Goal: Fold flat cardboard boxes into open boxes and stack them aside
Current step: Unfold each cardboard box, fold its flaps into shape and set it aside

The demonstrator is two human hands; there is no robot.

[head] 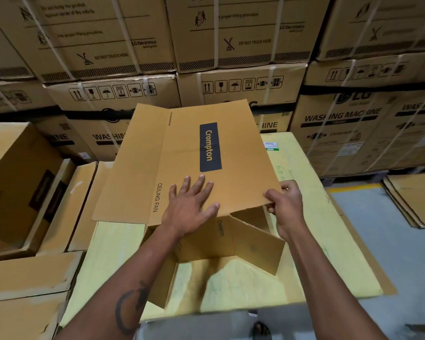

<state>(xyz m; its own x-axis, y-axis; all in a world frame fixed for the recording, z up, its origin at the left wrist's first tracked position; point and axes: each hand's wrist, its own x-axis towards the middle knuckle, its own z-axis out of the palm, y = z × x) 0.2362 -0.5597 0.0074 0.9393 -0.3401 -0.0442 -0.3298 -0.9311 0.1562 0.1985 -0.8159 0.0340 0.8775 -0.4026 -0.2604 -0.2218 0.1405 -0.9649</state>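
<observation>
A wall of strapped washing-machine cartons [231, 40] fills the far side of the scene, stacked in rows from left to right. Nearer, a broad yellowish sheet [312, 192] lies flat as a work surface, reaching from the far right toward the near left. On the left stand several brown boxes [22, 182], one large with a dark label, and slimmer ones just beside it. At the right edge a pile of flat cardboard [412, 200] rests on the grey floor. In the middle, on the yellowish sheet, sits the Crompton ceiling fan box [182, 143], partly opened out: its wide printed panel tilts up and away, while its near flaps hang open toward the person. The left hand [189, 204] lies flat on that printed panel, fingers straight and spread, pressing on it just below the dark logo strip. The right hand [285, 204] pinches the panel's near right corner, thumb on top and fingers curled under the edge.
</observation>
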